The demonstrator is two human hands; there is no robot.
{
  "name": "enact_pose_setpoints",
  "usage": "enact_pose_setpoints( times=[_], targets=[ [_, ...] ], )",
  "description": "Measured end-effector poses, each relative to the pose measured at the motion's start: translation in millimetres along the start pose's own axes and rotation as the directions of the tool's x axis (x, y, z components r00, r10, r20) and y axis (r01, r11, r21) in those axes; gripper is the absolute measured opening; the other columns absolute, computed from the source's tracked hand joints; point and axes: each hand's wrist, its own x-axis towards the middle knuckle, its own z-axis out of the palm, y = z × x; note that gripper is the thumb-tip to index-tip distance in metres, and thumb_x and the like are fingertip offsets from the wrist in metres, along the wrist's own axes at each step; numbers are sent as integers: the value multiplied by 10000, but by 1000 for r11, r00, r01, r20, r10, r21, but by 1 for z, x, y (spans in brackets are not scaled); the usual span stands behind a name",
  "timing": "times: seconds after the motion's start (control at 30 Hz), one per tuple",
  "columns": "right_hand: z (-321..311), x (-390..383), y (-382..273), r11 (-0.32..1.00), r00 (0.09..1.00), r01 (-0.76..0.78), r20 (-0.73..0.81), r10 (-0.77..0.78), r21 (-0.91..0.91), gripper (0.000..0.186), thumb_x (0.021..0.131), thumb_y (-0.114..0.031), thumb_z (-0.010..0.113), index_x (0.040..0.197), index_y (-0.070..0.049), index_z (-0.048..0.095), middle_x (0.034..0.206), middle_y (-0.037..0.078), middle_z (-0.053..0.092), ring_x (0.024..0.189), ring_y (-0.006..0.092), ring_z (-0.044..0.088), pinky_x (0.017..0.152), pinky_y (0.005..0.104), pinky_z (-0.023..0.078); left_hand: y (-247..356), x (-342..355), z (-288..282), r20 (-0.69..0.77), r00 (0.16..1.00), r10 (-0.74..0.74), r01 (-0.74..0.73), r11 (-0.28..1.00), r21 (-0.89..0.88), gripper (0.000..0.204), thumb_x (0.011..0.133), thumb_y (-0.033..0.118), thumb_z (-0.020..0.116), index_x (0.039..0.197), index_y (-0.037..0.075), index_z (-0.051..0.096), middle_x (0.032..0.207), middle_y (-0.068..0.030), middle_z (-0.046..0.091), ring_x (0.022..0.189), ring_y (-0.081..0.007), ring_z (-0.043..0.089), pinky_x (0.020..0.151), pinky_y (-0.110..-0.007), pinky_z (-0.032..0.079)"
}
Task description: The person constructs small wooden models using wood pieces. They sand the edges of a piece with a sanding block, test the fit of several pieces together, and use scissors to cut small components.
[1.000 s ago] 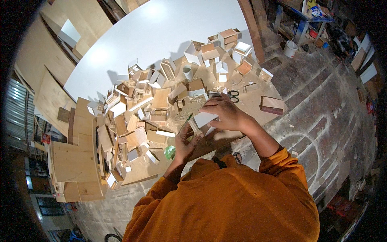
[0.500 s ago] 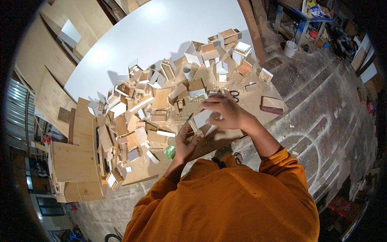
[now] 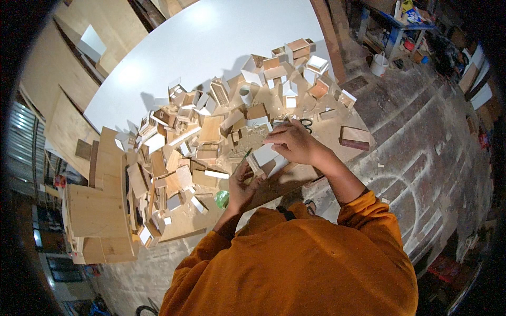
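A small box-like model piece (image 3: 264, 155) with white panels and a bare wood end sits between my hands, just above the table's near edge. My left hand (image 3: 241, 185) is closed around its left, wooden end. A thin dark green stick (image 3: 247, 152) rises beside those fingers; whether the hand holds it too I cannot tell. My right hand (image 3: 299, 145) reaches over from the right, its bent fingers on the far right edge of the white panel; the fingertips are partly hidden. Just beyond that hand lie black-handled scissors (image 3: 305, 124).
Many small wood and white model pieces (image 3: 212, 128) crowd the table (image 3: 337, 134), with a white cup (image 3: 245, 95) among them. A dark-edged block (image 3: 355, 137) lies at the right. Green plastic (image 3: 222, 198) sits near the front edge. A white bucket (image 3: 379, 64) stands on the floor.
My right hand has drawn back from the front of the piece to its far right edge, uncovering more of the white panels. The left hand keeps its hold.
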Motion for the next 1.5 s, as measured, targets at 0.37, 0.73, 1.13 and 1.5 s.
enact_pose_setpoints(
  times=[0.37,0.73,1.13,1.5],
  targets=[
    [6,-3,-2,999,1000,-11,-22,12,35,226,830,-123,591,1043,-109,665,955,66,629,969,254,575,945,415,363,-9,-2,0,-16,999,48,-49,996,-74,523,812,39,701,1284,-23,485,1087,-121,641,994,-179,618,834,-298,486],
    [5,-3,-6,1000,998,-6,-60,5,-11,211,822,-142,602,1021,-109,666,913,50,614,953,249,572,938,411,352,-2,-1,2,17,998,-60,62,987,-149,542,808,24,708,1292,-23,469,1146,-93,608,1026,-162,572,899,-307,462],
    [4,-5,-8,998,996,-41,-81,38,-39,219,824,-171,602,1030,-120,654,1014,51,621,1090,254,534,984,523,275,-12,-3,7,-8,999,-49,48,988,-149,628,781,-37,704,1342,23,428,1140,-77,617,1025,-151,591,866,-308,494],
    [-5,-9,-13,1000,975,-23,-220,24,9,258,835,-229,636,1073,-133,648,1106,65,625,1150,278,513,1012,547,243,-24,-8,6,-40,994,-104,97,983,-159,560,790,30,727,1294,12,484,1113,-87,631,1007,-152,599,885,-314,486]
  ],
)
